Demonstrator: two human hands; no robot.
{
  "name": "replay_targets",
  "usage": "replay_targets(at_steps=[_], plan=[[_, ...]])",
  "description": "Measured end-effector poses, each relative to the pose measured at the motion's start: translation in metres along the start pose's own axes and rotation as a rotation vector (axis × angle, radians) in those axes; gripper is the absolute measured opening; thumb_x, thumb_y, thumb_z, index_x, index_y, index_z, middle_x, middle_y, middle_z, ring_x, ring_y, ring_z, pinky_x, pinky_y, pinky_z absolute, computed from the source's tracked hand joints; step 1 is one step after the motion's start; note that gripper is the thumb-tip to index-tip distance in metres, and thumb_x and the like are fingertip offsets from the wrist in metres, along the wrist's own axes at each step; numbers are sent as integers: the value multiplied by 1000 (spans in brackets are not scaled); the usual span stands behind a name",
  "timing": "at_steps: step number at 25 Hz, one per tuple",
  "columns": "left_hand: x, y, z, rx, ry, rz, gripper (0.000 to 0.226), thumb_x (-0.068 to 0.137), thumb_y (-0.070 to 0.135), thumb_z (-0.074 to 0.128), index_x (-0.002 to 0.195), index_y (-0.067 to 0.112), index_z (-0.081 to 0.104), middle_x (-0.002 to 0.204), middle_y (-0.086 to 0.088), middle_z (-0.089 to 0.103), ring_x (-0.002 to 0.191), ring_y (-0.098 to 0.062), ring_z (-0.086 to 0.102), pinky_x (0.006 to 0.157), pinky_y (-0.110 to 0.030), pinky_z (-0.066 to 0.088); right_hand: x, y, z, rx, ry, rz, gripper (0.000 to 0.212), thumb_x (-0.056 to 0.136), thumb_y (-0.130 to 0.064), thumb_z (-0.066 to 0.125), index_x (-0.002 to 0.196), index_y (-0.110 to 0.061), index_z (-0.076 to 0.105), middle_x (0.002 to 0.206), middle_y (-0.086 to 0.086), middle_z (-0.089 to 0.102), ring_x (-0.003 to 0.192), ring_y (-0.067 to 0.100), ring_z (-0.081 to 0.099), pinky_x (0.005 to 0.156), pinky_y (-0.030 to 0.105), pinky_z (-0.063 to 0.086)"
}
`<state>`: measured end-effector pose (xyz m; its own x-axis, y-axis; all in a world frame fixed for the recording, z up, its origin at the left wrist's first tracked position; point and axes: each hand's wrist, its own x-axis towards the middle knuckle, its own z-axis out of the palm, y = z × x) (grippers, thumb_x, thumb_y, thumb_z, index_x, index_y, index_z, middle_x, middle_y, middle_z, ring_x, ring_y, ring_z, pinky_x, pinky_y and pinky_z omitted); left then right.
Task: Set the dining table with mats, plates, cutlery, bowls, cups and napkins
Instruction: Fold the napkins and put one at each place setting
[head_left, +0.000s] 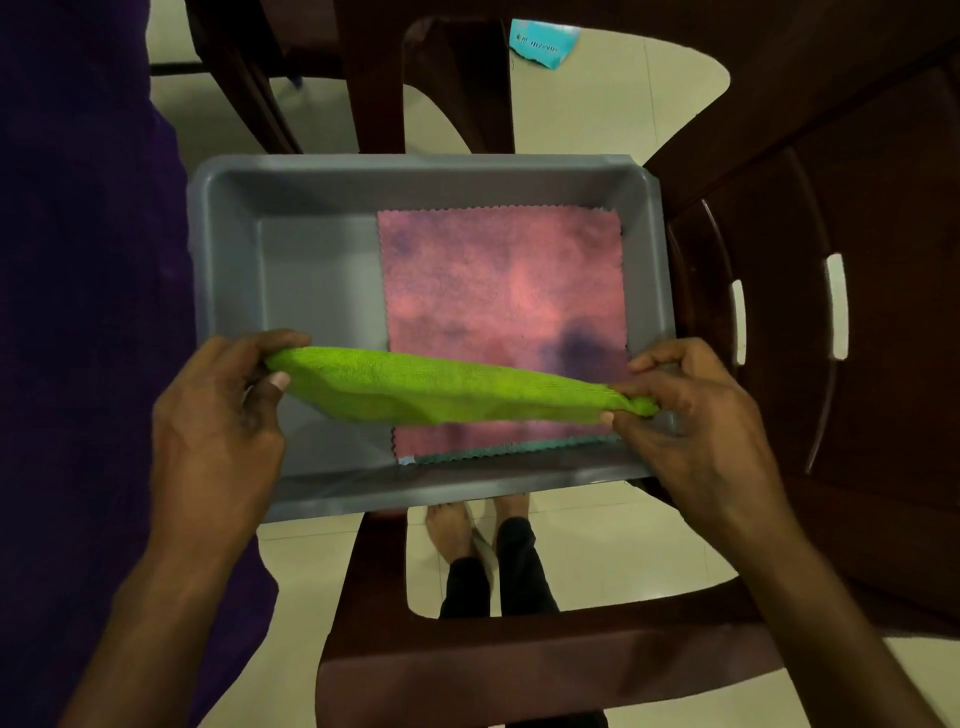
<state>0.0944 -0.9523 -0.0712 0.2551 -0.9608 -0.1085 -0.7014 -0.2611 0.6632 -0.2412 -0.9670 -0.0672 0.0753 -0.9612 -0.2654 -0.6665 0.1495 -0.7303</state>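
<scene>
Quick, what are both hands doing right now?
Left hand: grips the left end of the green cloth.
Right hand: pinches the cloth's right end.

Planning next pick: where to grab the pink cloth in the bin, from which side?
Pinch the pink cloth at its far-left corner, coming from above. It lies flat; bare floor of the grey bin sits beside that edge, leaving the fingers room.

Pale tiled floor (597, 540), dark brown plastic chairs (857, 260), dim light
</scene>
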Motion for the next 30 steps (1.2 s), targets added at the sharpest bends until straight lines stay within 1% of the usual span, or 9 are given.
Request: replay_targets(at_steps=[2,4,7,10,13,16,20,27,30], plan=[[-3,6,-5,-39,26,-18,41,97,3,61,103,43,64,109,8,53,100,-10,60,87,-5,44,-10,-4,-5,-50,49,-47,15,82,-8,79,89,-20,74,115,-13,61,110,-4,54,85,1,38],[-4,7,-10,-230,37,-37,37,100,5,57,101,41,61,114,6,53,105,-5,57,91,-8,44,-16,-13,-15,169,34,-11,9,88,-15,72,86,-22,67,111,-12,70,113,3,58,89,9,43],[0,10,-6,-393,-43,-26,24,108,15,43,103,36,56,100,6,57,94,-5,54,82,-16,44,-10,-28,-18,466,-16,48,4,96,-25,59,94,-22,61,84,-5,66,84,2,63,70,19,50],[13,13,8,-304,-5,-46,19,110,22,38,97,32,48,82,12,49,74,4,44,67,-17,38,12,-27,-3,470,99,123,7,103,-27,54,97,-24,56,84,-13,60,78,0,59,67,18,49],[25,5,25,-347,-35,-194,19,109,28,42,93,34,51,81,14,54,73,1,47,72,-27,43,37,-13,16,476,192,256,6,104,-25,56,103,-19,56,90,-9,61,75,-4,60,67,17,51],[26,4,34,-635,-133,-497,14,104,32,55,117,31,59,99,13,71,84,-6,66,81,-37,56,48,1,30,687,210,441,23,98,-20,66,119,-12,59,106,2,69,81,4,70,70,29,57],[16,-1,30,-996,-238,-594,55,94,8,63,143,27,48,108,-3,73,84,-8,69,70,-19,56,44,17,36,987,109,466,58,86,3,71,137,-16,51,121,11,70,102,26,73,78,41,63],[7,-16,63,-693,-332,-652,18,97,6,62,110,19,64,99,-9,69,80,-14,64,73,-21,57,37,49,47,687,156,589,55,87,5,70,135,-21,60,115,-1,71,108,29,70,82,55,57],[7,-32,87,-467,-443,-628,9,94,17,70,97,21,62,98,-14,64,75,-17,64,73,-29,57,34,52,48,660,148,511,59,89,8,66,135,-27,59,113,-2,70,105,19,71,76,39,60]])
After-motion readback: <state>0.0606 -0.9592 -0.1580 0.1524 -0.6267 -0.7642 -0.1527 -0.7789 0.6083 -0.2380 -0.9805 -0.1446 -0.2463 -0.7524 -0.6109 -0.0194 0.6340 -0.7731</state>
